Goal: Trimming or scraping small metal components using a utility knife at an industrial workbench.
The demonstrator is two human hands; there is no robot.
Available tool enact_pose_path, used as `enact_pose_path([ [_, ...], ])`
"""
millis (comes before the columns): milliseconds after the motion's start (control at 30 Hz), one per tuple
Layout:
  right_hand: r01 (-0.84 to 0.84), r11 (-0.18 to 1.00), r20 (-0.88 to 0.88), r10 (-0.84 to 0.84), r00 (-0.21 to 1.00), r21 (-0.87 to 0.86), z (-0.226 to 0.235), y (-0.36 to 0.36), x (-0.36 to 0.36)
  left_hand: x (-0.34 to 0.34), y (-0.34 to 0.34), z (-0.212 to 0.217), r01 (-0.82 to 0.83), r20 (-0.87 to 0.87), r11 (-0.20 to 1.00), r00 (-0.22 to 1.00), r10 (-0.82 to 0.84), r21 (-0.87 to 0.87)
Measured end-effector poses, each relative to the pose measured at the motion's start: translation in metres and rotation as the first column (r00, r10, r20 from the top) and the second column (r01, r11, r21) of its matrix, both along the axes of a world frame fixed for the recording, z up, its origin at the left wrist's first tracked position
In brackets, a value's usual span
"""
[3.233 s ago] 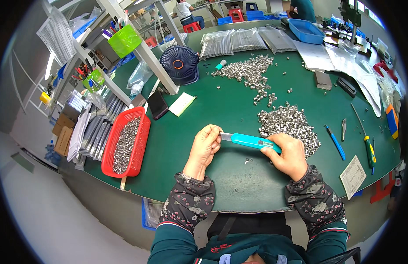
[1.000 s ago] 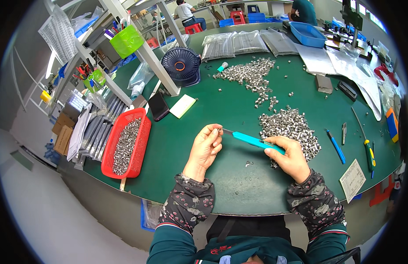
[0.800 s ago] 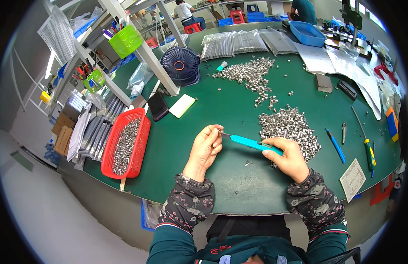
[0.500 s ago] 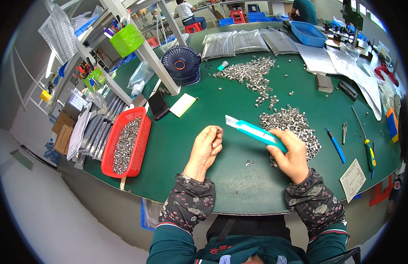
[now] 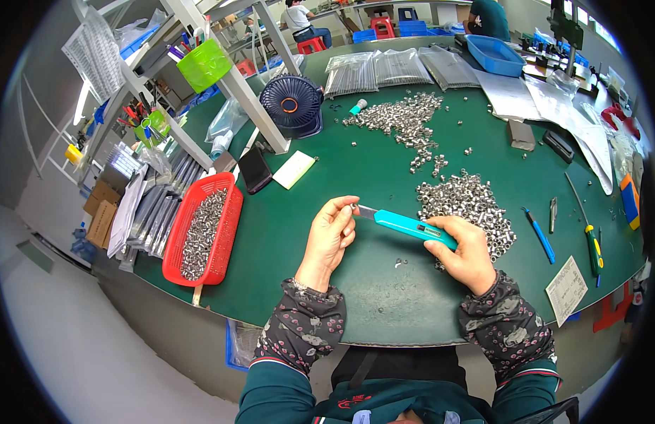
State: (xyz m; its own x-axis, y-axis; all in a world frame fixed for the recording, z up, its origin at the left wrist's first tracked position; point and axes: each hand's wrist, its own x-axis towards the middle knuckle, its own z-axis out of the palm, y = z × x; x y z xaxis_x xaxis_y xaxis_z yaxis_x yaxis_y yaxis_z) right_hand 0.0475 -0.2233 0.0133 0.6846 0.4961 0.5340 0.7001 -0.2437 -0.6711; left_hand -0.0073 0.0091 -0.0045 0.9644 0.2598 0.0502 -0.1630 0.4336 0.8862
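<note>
My right hand (image 5: pixel 467 249) is wrapped round a teal utility knife (image 5: pixel 405 225), its blade pointing left. The blade tip meets a small metal ring (image 5: pixel 354 208) pinched between the thumb and forefinger of my left hand (image 5: pixel 329 242); the fingertips partly cover the ring. Behind my right hand lies a heap of small silvery metal rings (image 5: pixel 465 205). A second, looser heap of them (image 5: pixel 398 120) spreads farther back. Tiny scraps (image 5: pixel 399 262) lie on the green tabletop (image 5: pixel 384 304) between my forearms.
A red basket (image 5: pixel 232 226) of metal parts stands at the left edge, near a phone (image 5: pixel 255 169) and notepad (image 5: pixel 293 169). A fan (image 5: pixel 291 103) is behind them. At right lie a blue-handled tool (image 5: pixel 539 237), a screwdriver (image 5: pixel 594 249) and a paper label (image 5: pixel 566 290).
My right hand has tilted and lowered the knife, bringing its blade against the ring in my left hand. My left hand stays nearly in place, its fingertips slightly raised.
</note>
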Motion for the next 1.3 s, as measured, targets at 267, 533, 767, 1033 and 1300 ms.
enact_pose_path([
  [267,-0.056,0.998,-0.136,0.053,0.989,-0.016,-0.002,-0.001,0.002,-0.001,-0.003,0.002,0.004,0.008,1.000,1.000,-0.004,0.012],
  [533,0.051,0.999,0.083,-0.051,0.995,0.000,0.003,0.002,-0.004,0.000,0.000,0.000,-0.009,-0.065,0.999,0.998,0.011,0.030],
  [767,0.070,0.995,0.095,-0.077,0.993,0.068,0.001,0.001,0.000,0.001,0.001,-0.001,0.049,-0.006,0.998,0.999,-0.050,-0.040],
  [1033,0.011,1.000,-0.025,-0.011,1.000,0.003,-0.001,-0.001,0.001,0.001,0.001,-0.001,0.012,0.035,0.998,0.999,-0.010,-0.055],
  [1300,-0.039,0.999,-0.043,0.037,0.998,-0.026,-0.001,0.000,0.001,-0.001,0.002,-0.001,0.040,0.002,0.998,0.999,-0.040,-0.058],
])
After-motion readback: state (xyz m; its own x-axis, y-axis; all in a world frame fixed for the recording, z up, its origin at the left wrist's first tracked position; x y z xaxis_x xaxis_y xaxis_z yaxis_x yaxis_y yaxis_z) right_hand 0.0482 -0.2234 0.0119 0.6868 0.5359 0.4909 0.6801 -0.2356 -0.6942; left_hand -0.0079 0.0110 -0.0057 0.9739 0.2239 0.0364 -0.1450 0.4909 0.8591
